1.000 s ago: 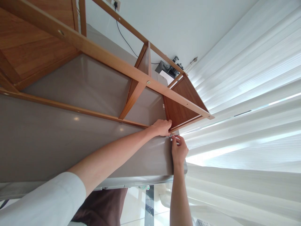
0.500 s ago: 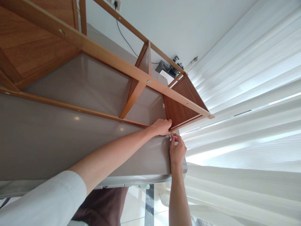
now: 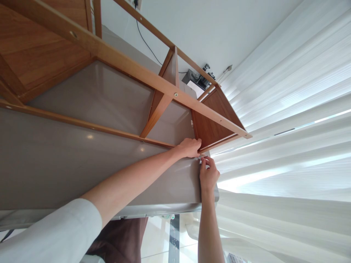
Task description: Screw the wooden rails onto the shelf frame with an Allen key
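A wooden shelf frame (image 3: pixel 128 71) lies on its side on a grey-brown tabletop (image 3: pixel 115 171). At its right end, my left hand (image 3: pixel 190 147) is closed around the near lower rail, beside the corner with the reddish-brown end panel (image 3: pixel 216 113). Just below that corner, my right hand (image 3: pixel 208 173) pinches a small thin metal tool (image 3: pixel 202 156) between thumb and fingers. The tool's tip is at the rail's end; whether it sits in a screw cannot be seen. My left fingertips are partly hidden behind the rail.
A crosspiece (image 3: pixel 156 115) divides the frame's middle. Behind it are a black device (image 3: pixel 201 76) and a black cable (image 3: pixel 148 47) by the wall. White curtains (image 3: pixel 282 164) hang close to the table's right edge. A larger wooden panel (image 3: pixel 46 47) fills the left end.
The view has shifted very slightly, so the frame and both hands appear a little further right. Both hands keep the same places at the corner; the right fingers have changed only slightly.
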Motion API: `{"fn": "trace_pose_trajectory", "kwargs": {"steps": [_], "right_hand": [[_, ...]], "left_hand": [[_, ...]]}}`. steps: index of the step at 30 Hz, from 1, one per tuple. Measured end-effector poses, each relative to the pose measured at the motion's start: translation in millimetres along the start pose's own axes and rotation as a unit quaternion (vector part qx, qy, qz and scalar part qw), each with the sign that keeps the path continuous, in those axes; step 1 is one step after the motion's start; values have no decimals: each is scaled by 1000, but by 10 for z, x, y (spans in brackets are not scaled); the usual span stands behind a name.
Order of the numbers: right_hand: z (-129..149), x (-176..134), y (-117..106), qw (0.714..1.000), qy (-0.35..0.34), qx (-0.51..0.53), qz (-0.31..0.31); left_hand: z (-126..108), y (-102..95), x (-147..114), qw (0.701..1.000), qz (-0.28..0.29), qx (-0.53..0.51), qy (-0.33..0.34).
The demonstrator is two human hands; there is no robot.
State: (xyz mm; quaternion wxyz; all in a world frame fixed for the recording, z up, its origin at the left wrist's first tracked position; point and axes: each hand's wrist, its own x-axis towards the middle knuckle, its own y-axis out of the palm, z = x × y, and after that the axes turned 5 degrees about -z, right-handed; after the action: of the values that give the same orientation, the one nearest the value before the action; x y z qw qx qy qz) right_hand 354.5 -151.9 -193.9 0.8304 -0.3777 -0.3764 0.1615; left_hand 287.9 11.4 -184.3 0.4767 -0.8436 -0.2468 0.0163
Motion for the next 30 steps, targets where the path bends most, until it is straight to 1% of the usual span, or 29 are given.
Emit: {"fn": "trace_pose_trajectory", "kwargs": {"steps": [4, 9, 13, 19, 23, 30], "right_hand": [[-25, 39, -13, 999, 40, 31, 12], [-121, 120, -16, 988, 104, 104, 57], [-143, 135, -12, 979, 131, 137, 72], [-114, 120, -25, 975, 141, 154, 75], [-132, 112, -22, 976, 138, 155, 65], [-133, 67, -18, 985, 119, 119, 39]], "left_hand": [[-3, -10, -3, 1000, 0, 1, 0], [-1, -21, -14, 1000, -1, 1, 7], [-3, -25, -20, 1000, 0, 4, 7], [-16, -50, -31, 1000, 3, 6, 3], [-25, -62, -39, 1000, 5, 7, -1], [-28, -57, -36, 1000, 6, 9, -3]]}}
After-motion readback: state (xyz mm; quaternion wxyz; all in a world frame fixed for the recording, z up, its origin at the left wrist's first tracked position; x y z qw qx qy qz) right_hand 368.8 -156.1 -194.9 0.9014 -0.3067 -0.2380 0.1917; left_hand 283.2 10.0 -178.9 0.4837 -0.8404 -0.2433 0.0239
